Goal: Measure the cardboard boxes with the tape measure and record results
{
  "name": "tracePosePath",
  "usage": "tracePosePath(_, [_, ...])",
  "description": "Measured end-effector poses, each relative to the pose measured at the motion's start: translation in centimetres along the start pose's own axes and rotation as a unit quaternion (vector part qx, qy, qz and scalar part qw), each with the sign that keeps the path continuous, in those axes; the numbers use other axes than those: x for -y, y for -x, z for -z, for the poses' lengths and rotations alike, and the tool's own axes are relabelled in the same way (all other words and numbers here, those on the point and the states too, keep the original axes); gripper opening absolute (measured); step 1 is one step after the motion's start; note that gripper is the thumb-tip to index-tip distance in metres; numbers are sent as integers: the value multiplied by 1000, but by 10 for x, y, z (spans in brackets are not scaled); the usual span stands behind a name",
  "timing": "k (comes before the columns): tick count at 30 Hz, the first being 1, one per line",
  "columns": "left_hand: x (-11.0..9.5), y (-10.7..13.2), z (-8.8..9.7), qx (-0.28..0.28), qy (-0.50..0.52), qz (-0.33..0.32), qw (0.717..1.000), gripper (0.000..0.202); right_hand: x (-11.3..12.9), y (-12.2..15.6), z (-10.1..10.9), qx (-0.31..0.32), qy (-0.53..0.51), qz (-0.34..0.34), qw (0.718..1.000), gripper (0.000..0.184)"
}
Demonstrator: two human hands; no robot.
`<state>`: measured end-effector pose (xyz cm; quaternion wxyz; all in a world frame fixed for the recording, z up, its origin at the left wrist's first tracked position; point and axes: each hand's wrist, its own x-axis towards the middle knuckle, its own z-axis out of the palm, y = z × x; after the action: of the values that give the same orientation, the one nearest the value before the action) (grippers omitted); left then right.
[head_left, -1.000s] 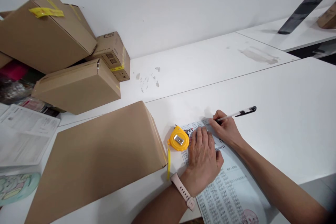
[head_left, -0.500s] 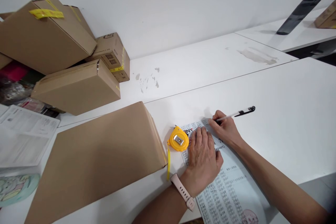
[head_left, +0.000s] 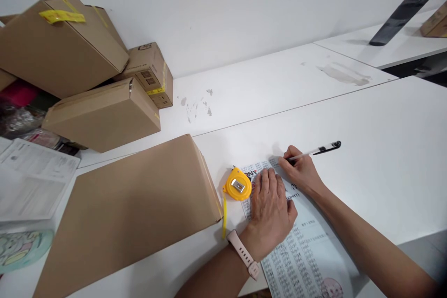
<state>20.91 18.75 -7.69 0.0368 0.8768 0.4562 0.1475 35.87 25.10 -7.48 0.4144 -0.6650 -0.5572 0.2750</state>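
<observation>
My left hand point(head_left: 270, 209) lies flat with fingers stretched out on a printed sheet point(head_left: 307, 253), pressing it to the white table point(head_left: 384, 158). It wears a pale pink watch on the wrist. My right hand point(head_left: 301, 172) is closed on a pen point(head_left: 319, 150) whose tip rests near the sheet's top edge. A yellow tape measure point(head_left: 238, 185) sits just left of my left hand, its yellow strap trailing down. A large flat cardboard box point(head_left: 132, 214) lies to the left of the tape measure.
Several cardboard boxes point(head_left: 87, 79) are stacked at the back left against the wall. Papers point(head_left: 31, 181) and a pale green item point(head_left: 21, 249) lie at the far left. A dark object point(head_left: 405, 11) and another box point(head_left: 435, 21) sit on the far right table.
</observation>
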Motion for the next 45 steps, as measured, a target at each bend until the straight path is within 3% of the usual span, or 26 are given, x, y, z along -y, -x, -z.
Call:
tracePosePath(18, [0, 0, 0, 9, 17, 5, 1000, 59, 1, 1, 1, -1, 5, -10, 1000, 25])
tracePosePath(22, [0, 0, -1, 8, 19, 6, 1000, 58, -4, 0, 0, -26, 0, 1, 1000, 27])
tracePosePath(24, [1, 1, -2, 1, 19, 5, 1000, 59, -9, -2, 3, -50, 20, 23, 998, 21])
tracePosePath(27, [0, 2, 1, -34, 23, 7, 999, 52, -19, -7, 12, -45, 116, 110, 986, 14])
tracePosePath(31, [3, 8, 16, -131, 23, 7, 991, 35, -31, -12, 20, -21, 204, 186, 961, 32])
tracePosePath(33, [7, 13, 24, -180, 23, 47, 982, 36, -37, -13, 18, -33, 239, 198, 950, 39])
tracePosePath(35, [15, 18, 29, -204, 47, 129, 969, 44, -41, -15, 14, -55, 253, 203, 944, 46])
tracePosePath(39, [33, 23, 32, -178, 181, 270, 929, 67, -43, -17, 9, -100, 238, 197, 946, 46])
tracePosePath(43, [32, 22, 45, -161, 267, 267, 912, 67, -19, -10, 14, -169, 190, 185, 949, 36])
tracePosePath(45, [23, 26, 61, -151, 324, 243, 902, 59, 6, 3, 19, -158, 119, 147, 969, 34])
